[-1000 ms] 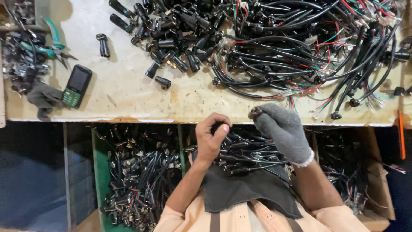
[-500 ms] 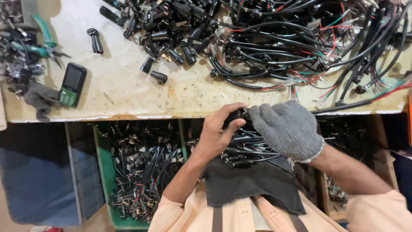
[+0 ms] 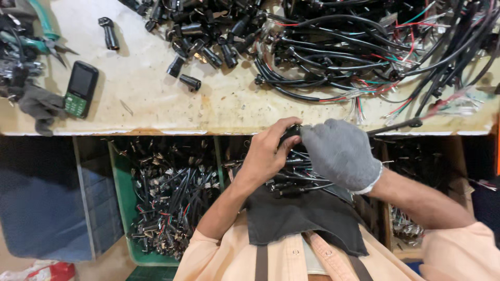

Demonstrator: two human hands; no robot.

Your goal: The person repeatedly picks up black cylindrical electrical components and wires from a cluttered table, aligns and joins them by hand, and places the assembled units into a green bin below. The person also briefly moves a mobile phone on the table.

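Observation:
My bare left hand (image 3: pixel 268 153) and my right hand (image 3: pixel 338 151), which wears a grey knit glove, meet just below the workbench's front edge. Between their fingertips they pinch a small black connector (image 3: pixel 289 133) on a black cable. Beneath the hands a bundle of black cables (image 3: pixel 291 174) lies across a dark cloth (image 3: pixel 302 218) on my lap. Most of the connector is hidden by my fingers.
The worn white workbench (image 3: pixel 156 104) carries loose black connector caps (image 3: pixel 190 81), a big tangle of black, red and green wires (image 3: pixel 364 57), a mobile phone (image 3: pixel 79 88), a grey glove (image 3: pixel 39 106) and green-handled pliers (image 3: pixel 44 34). A green crate (image 3: pixel 121 198) of wired parts stands below left.
Both hands have come together at the bench edge, closing on the connector. The view has dropped slightly toward the hands.

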